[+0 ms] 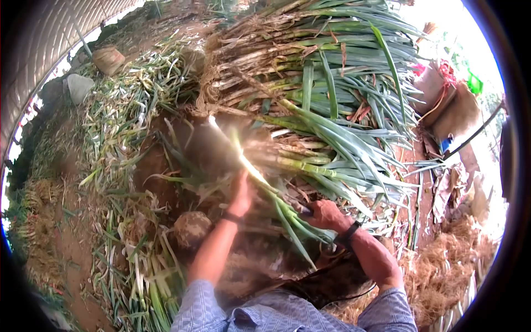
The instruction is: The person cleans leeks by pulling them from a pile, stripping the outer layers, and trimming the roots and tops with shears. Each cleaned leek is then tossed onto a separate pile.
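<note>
A long green onion (pixel 255 172) slants across the middle, its white root end up to the left and its green leaves down to the right. My left hand (pixel 241 193) grips its pale stalk; motion smears the fingers. My right hand (pixel 327 216) is closed in a fist beside the leaves. A dark tip pokes out of that fist, but what it belongs to is mostly hidden. Just beyond both hands lies a big pile of green onions (pixel 332 77) with dry brown roots. Hazy blur surrounds the white end.
Cleaned-looking green onions (pixel 152 296) lie at lower left, near a round stone or clod (pixel 192 229). Leaf scraps (pixel 110 149) cover the ground on the left. Brown fibrous roots (pixel 442 271) are heaped at lower right. Sacks (pixel 456 113) stand at the far right.
</note>
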